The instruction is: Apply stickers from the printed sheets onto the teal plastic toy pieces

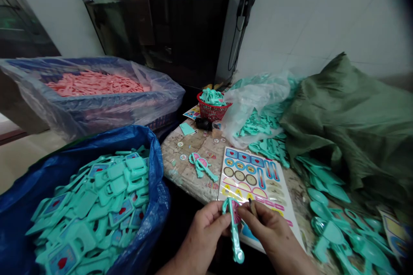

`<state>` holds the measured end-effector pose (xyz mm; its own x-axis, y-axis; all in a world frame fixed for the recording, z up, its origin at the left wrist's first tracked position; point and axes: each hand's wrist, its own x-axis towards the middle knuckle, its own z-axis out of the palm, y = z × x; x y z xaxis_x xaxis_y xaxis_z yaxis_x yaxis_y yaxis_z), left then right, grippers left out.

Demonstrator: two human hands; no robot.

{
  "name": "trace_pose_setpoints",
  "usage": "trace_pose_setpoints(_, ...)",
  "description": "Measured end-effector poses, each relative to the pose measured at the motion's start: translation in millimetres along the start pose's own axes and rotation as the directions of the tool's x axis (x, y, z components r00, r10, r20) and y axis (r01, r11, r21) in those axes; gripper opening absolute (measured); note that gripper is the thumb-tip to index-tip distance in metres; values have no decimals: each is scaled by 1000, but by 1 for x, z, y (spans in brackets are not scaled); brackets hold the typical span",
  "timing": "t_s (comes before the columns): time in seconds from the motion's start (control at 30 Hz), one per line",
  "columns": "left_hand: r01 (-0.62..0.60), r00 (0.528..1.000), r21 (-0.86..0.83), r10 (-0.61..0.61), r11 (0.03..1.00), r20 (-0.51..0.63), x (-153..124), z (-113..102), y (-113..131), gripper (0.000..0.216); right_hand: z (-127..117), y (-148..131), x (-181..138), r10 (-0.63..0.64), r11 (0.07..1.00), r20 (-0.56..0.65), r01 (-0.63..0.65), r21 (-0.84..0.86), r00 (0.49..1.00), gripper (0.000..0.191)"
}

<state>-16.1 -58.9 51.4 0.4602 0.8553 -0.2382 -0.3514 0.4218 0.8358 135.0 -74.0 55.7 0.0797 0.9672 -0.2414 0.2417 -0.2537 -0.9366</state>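
Note:
Between the thumb and fingers of my left hand (211,225) is a teal plastic toy piece (235,240) with a long, ridged handle. A pink fan-shaped sticker (235,211) lies on its wider upper end. My right hand (266,223) is closed in a pinch at the edge of that piece, its thumb against the sticker. A small dark-tipped tan item (252,208) shows by the right fingers; I cannot make out what it is. Beneath both hands lies a sticker sheet (247,182) with hearts, dials and thermometers. Two similar stickered teal pieces (202,165) rest on the table (174,184).
At left, a blue bag (155,172) holds teal pieces, behind it a plastic-lined crate (106,105) of pink pieces. A red basket (211,111) and clear bag (254,99) of teal parts stand at the back. Right: a green sack (351,120) and loose teal spoons (322,210).

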Motion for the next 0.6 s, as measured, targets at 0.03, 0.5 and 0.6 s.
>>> trace_pose_setpoints(0.03,2,1000,0,-2,1000,7,0,-1,0,30,0,0,0,11,1000,8,-11,14,1000,40)
trace_pose_setpoints(0.5,38,999,-19,-37,999,31,1,-2,0,31,1,-2,-1,27,995,28,-30,98,999,38)
trace_pose_setpoints(0.6,35,999,-31,-35,999,12,1,-1,1,32,3,5,2,-35,999,-41,36,21,999,41)
